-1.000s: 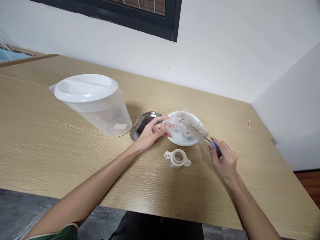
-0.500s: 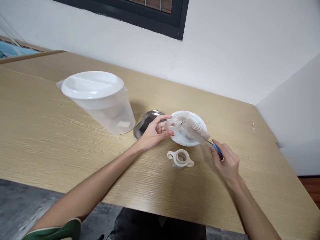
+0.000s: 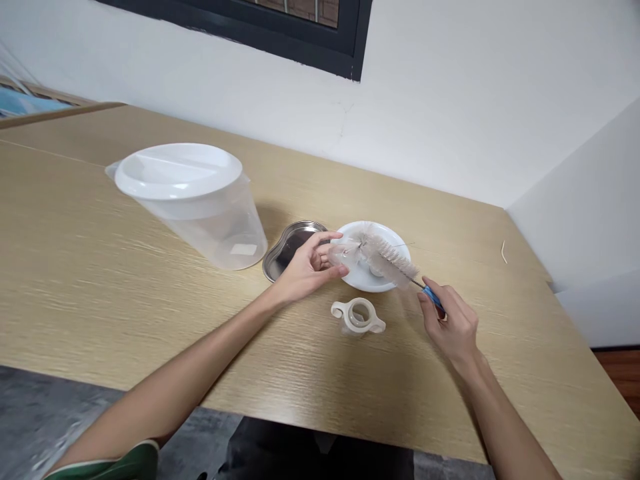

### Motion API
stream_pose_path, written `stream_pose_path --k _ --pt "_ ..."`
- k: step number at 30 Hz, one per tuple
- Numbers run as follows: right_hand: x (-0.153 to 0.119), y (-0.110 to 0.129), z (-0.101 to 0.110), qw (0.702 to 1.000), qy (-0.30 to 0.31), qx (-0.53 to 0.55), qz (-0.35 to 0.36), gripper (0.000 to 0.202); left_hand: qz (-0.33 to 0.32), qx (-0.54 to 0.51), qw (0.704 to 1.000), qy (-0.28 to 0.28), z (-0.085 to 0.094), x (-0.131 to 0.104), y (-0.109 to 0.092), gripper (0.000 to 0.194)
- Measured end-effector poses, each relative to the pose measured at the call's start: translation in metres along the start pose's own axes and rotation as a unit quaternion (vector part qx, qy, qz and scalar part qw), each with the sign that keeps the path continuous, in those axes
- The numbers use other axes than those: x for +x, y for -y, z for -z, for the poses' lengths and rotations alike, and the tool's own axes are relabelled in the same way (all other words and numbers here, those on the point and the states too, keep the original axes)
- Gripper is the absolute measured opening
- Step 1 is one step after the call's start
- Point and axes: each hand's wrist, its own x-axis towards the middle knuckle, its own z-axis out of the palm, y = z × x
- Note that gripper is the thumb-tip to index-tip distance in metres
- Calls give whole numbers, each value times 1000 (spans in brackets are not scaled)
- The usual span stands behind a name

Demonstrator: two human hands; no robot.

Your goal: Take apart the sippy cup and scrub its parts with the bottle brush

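My left hand [image 3: 303, 270] pinches a small clear silicone teat [image 3: 339, 254] just above the left rim of a white bowl [image 3: 395, 247]. My right hand [image 3: 450, 323] grips the blue handle of a white bottle brush [image 3: 387, 257], whose bristle tip is pushed against the teat. Inside the bowl, under the bristles, lies a small white ring, partly hidden. A cream bottle collar with two side handles [image 3: 358, 317] stands on the wooden table [image 3: 100, 280], between my hands and nearer to me.
A large clear plastic pitcher with a white lid [image 3: 193, 200] stands at the left. A shallow steel dish [image 3: 290, 247] lies between it and the bowl. White walls bound the table at the back and right; its front edge is near me.
The brush tip has slid a little further into the teat, which my left hand keeps holding. The view has shifted slightly.
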Motion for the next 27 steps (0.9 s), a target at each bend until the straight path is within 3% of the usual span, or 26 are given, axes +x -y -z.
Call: stream_pose_path --k 13,19,27 --pt "1 1 2 1000 -2 -2 2 39 -6 -7 1000 -5 0 1 3 59" --pt "-1 -2 2 1000 9 3 9 36 -4 -28 999 -35 1 2 -1 62" --pt "-1 -4 2 999 -26 -12 -27 33 -33 -17 999 -40 2 2 4 66"
